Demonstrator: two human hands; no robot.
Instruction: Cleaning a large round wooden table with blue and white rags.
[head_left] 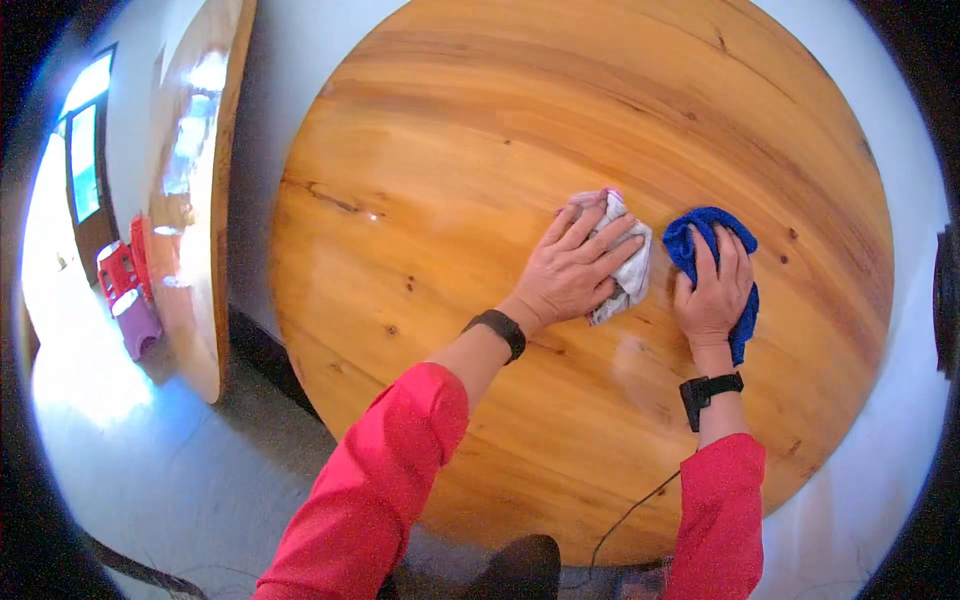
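Both my hands rest on a large round wooden tabletop (480, 130) with a glossy, knotted grain. Beneath my left hand (570, 262) is a crumpled white cloth (632, 268) with a pinkish edge; the fingers are spread over it, pressing it to the wood. My right hand (714, 290) is curled over a bunched dark blue cloth (745, 325), its fingers close together and the thumb at the left side. The two cloths lie a short way apart, right of the tabletop's middle. The undersides of both hands are hidden.
At the left, another round wooden panel (190, 200) stands on edge. Beyond it are red plastic items (118, 268), a purple one (136, 322) and a bright doorway (85, 160). A thin dark cable (636, 508) runs by my right sleeve.
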